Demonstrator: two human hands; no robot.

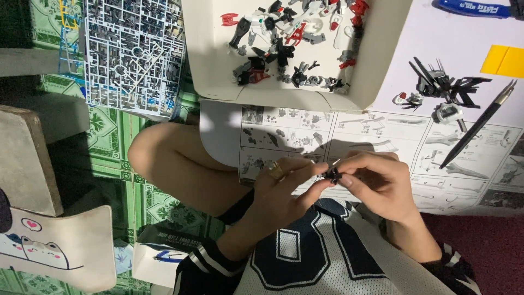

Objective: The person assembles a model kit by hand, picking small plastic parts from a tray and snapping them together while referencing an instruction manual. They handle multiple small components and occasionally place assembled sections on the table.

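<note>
Black plastic model piece point(331, 175) pinched between both hands – left hand point(281, 188) and right hand point(376, 180) both closed on it. Just above an instruction sheet point(382, 136), near a white tray point(218, 65) of loose parts.

The small black part point(331, 175) is mostly hidden between the fingertips point(319, 168) of both hands, its shape unclear.

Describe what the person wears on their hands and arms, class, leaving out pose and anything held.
The left hand is bare apart from a gold ring on one finger. The right hand wears nothing. Both forearms are bare; dark sleeves with white stripes begin near the elbows.
</note>
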